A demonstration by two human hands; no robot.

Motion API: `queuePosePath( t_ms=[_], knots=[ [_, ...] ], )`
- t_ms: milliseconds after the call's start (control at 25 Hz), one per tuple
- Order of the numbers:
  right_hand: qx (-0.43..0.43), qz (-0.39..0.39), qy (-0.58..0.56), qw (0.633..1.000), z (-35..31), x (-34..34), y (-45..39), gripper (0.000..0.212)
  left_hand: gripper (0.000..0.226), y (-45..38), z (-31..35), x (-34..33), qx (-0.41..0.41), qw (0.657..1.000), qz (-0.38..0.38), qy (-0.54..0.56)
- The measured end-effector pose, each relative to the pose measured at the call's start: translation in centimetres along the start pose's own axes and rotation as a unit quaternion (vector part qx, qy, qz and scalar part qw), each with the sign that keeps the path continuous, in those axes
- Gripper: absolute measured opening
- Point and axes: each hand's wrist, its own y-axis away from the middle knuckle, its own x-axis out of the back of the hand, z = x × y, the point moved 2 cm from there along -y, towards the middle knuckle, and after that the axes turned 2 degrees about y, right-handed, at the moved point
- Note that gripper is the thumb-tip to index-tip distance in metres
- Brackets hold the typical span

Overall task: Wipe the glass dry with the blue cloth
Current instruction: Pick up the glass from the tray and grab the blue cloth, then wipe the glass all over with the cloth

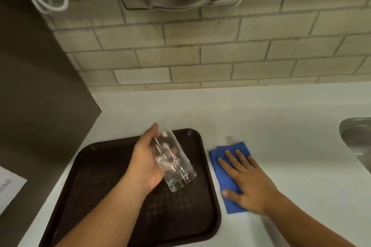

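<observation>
Left hand: left hand [145, 161] wrapped around a clear tall drinking glass [172, 161], held tilted above the dark brown plastic tray [104, 166], base toward the camera (droplets show inside).
Right hand: right hand [248, 181] flat, fingers [230, 156] spread, pressing the folded blue cloth [220, 153].
Cloth: on the white bench [281, 116], just beside the tray's right edge.
Sink: steel sink [355, 138] at the bench's right edge.

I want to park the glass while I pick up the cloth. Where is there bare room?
The brown tray is bare left of the left hand holding the glass. Counter behind the tray and blue cloth is free. The right hand covers the cloth.
</observation>
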Motion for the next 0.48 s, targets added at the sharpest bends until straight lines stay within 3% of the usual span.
queuePosePath(
  t_ms=[40, 120, 160, 200, 240, 280, 320, 360, 400, 440, 480],
  knots=[
    [-0.001, 0.037, -0.011, 0.999, 0.2, -0.1, -0.7, 0.077, 0.05, 0.0, -0.2, -0.5, 0.014, 0.999, 0.019, 0.037],
    [-0.041, 0.074, -0.06, 0.995, 0.3, 0.2, -2.2, 0.055, 0.061, 0.3, -0.4, -1.2, 0.034, 0.994, 0.059, 0.086],
    [-0.078, 0.092, -0.134, 0.984, 0.3, 0.7, -2.7, 0.045, 0.068, 0.5, -0.3, -1.5, 0.042, 0.991, 0.071, 0.102],
    [-0.133, 0.116, -0.264, 0.948, 0.3, 1.7, -3.0, 0.034, 0.071, 0.8, -0.3, -1.8, 0.048, 0.99, 0.074, 0.112],
    [-0.177, 0.137, -0.433, 0.873, 0.3, 2.9, -2.8, 0.025, 0.072, 1.0, -0.2, -2.1, 0.055, 0.99, 0.076, 0.108],
    [-0.183, 0.148, -0.59, 0.773, 0.0, 4.0, -2.7, 0.02, 0.073, 1.2, -0.1, -2.2, 0.062, 0.99, 0.078, 0.096],
    [-0.159, 0.133, -0.703, 0.681, -1.1, 5.1, -2.5, 0.026, 0.073, 1.2, 0.0, -2.2, 0.069, 0.991, 0.081, 0.083],
    [-0.114, 0.1, -0.766, 0.625, -2.8, 6.2, -2.3, 0.038, 0.072, 1.3, 0.1, -2.3, 0.078, 0.991, 0.076, 0.072],
    [-0.059, 0.061, -0.775, 0.627, -5.1, 7.2, -1.8, 0.043, 0.07, 1.6, 0.2, -2.5, 0.087, 0.992, 0.058, 0.066],
    [-0.003, 0.036, -0.722, 0.691, -7.8, 7.9, -1.4, 0.044, 0.067, 1.8, 0.2, -2.7, 0.094, 0.993, 0.03, 0.065],
    [0.058, 0.031, -0.615, 0.786, -10.5, 8.2, -1.2, 0.051, 0.062, 2.0, 0.2, -2.7, 0.097, 0.994, 0.004, 0.059]
  ],
)
